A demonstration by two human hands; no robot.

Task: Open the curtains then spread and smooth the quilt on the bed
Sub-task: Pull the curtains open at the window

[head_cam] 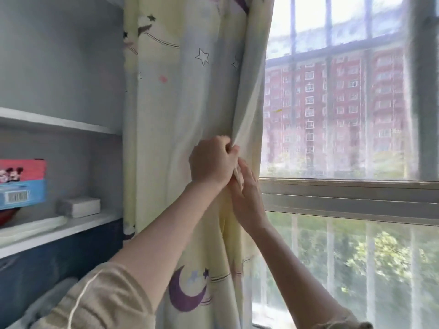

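Observation:
A pale yellow curtain (pixel 180 110) printed with stars and a purple moon hangs gathered at the left side of the window (pixel 344 96). My left hand (pixel 211 162) grips the curtain's right edge in a fist at mid height. Just below and to the right, my right hand (pixel 247 198) holds the same edge, its fingers pinching the fabric fold. Both forearms reach up from the bottom of the view. The quilt and bed are mostly out of sight; only a grey fabric bulge (pixel 45 302) shows at the lower left.
White wall shelves (pixel 59 125) stand left of the curtain, holding a red and blue box (pixel 22 184) and a small grey block (pixel 78 206). A sheer net covers the barred window. The metal window rail (pixel 351 195) runs across at hand height.

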